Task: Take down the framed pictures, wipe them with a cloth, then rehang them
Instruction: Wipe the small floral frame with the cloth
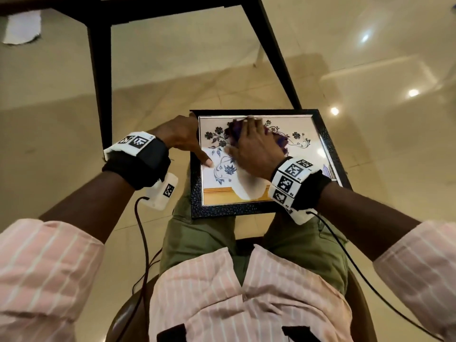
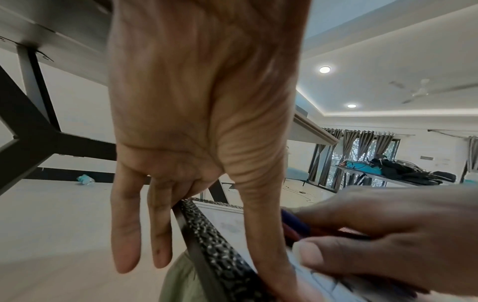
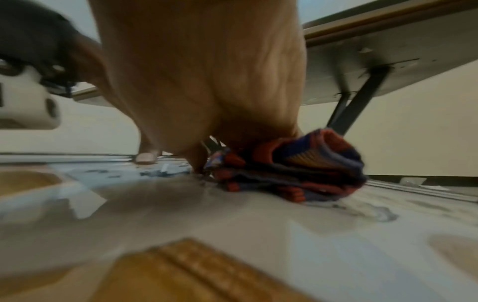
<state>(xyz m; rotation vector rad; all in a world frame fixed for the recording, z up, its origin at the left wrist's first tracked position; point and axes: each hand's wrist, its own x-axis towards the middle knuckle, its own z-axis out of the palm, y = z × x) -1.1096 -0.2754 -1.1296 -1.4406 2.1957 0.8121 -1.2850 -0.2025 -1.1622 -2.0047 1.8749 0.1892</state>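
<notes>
A black-framed flower picture [image 1: 234, 210] lies flat on my lap, glass up. My left hand [image 1: 182, 137] grips its left edge. The thumb [image 2: 261, 224] rests on the glass, two fingers go under the textured rim [image 2: 220, 245], and the other two hang straight. My right hand [image 1: 254, 146] presses a bunched purple and red cloth [image 1: 280, 141] onto the glass near the far edge, fingers over it and thumb at its side. The cloth [image 3: 297, 169] bulges out from under that hand [image 3: 207, 71] in the right wrist view, which is blurred.
A dark table stands just ahead, its legs [image 1: 98, 82] [image 1: 274, 58] on either side above the frame. A white sheet [image 1: 22, 28] lies on the tiled floor at the far left. Cables [image 1: 143, 243] hang from both wrist cameras beside my thighs.
</notes>
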